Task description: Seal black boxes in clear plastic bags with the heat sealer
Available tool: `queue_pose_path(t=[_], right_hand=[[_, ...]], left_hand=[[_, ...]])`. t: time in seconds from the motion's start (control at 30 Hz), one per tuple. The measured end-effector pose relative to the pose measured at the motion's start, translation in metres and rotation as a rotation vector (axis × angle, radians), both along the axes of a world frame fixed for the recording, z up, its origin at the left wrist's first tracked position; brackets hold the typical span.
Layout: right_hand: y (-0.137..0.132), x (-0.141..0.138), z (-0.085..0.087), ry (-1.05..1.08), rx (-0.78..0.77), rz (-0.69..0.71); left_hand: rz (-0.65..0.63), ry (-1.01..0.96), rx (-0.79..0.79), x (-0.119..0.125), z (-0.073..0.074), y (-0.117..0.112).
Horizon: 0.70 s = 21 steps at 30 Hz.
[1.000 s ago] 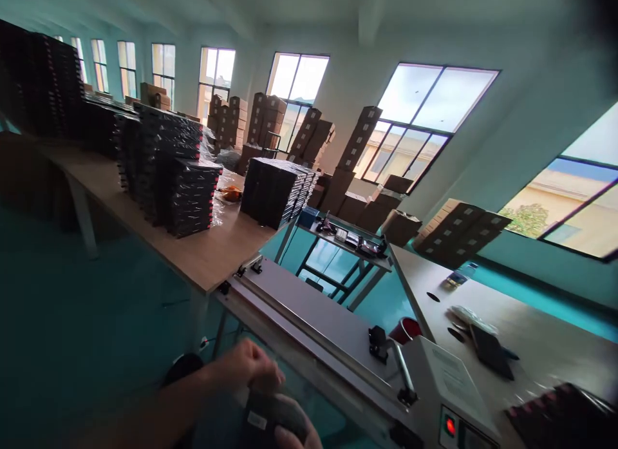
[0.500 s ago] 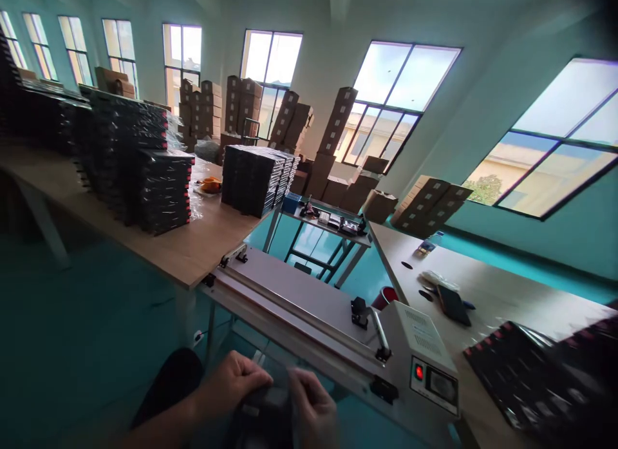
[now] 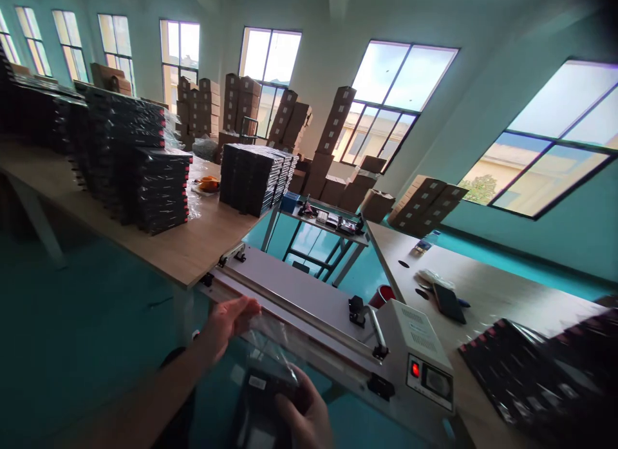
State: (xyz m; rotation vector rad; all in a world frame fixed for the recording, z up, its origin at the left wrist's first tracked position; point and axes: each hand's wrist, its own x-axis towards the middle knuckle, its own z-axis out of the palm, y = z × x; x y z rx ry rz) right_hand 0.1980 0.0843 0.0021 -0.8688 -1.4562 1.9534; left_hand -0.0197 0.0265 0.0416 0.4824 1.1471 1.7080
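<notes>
A black box (image 3: 258, 397) with a small white label sits inside a clear plastic bag (image 3: 273, 343), low in the middle of the head view. My right hand (image 3: 306, 410) grips the box's right side, thumb across its front. Up at the bag's open end, my left hand (image 3: 234, 320) pinches the film with its fingers closed. Just beyond both hands lies a long heat sealer (image 3: 290, 307) with a metal bar. Its grey control box (image 3: 420, 352) shows a lit red switch. The lower part of the black box is blurred and cut off by the frame.
Wrapped black boxes are stacked on the left wooden table (image 3: 212, 249). More wrapped black boxes (image 3: 521, 372) lie on the right table, near a phone (image 3: 449, 303) and a bottle (image 3: 427, 241). A red bin (image 3: 382, 296) stands behind the sealer. Cardboard cartons (image 3: 425, 204) line the windows.
My left hand has risen toward the sealer, drawing the bag's end up. My right hand has shifted from the bag's top onto the box's side. More of the black box and label shows.
</notes>
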Motion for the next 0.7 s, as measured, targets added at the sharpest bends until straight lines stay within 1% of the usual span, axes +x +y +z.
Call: queue_pose_path(t=[0.03, 0.1, 0.13, 0.17, 0.27, 0.3, 0.33, 0.4, 0.47, 0.53, 0.63, 0.7], right_hand=[[-0.001, 0.000, 0.000, 0.010, -0.011, -0.035], [-0.004, -0.001, -0.003, 0.041, -0.022, -0.100], [-0.006, -0.002, -0.005, 0.054, -0.021, -0.128], [-0.007, -0.002, -0.008, 0.058, -0.015, -0.150], [-0.007, 0.000, -0.013, -0.015, 0.003, -0.131], [-0.005, 0.001, -0.012, -0.057, 0.017, -0.124], [-0.002, 0.003, -0.011, -0.098, 0.045, -0.139], [0.004, 0.005, -0.008, -0.155, 0.143, -0.236], [0.010, 0.005, -0.004, -0.174, 0.242, -0.363], [0.015, 0.006, -0.004, -0.168, 0.249, -0.452], [0.026, 0.011, -0.010, -0.159, 0.190, -0.478], [0.035, 0.018, -0.016, -0.170, 0.201, -0.493]], left_hand=[[-0.118, 0.004, -0.020, -0.001, -0.001, -0.001], [-0.378, 0.093, -0.080, 0.003, -0.007, -0.005], [-0.439, 0.149, -0.103, 0.007, -0.010, -0.009], [-0.445, 0.202, -0.114, 0.012, -0.014, -0.012], [-0.319, 0.336, -0.115, 0.025, -0.020, -0.020], [-0.301, 0.370, -0.116, 0.027, -0.021, -0.021], [-0.296, 0.398, -0.117, 0.029, -0.022, -0.022], [-0.297, 0.433, -0.127, 0.031, -0.023, -0.022], [-0.291, 0.433, -0.144, 0.032, -0.024, -0.020], [-0.303, 0.390, -0.158, 0.034, -0.026, -0.018], [-0.377, 0.290, -0.171, 0.040, -0.035, -0.011], [-0.417, 0.264, -0.177, 0.043, -0.045, -0.006]])
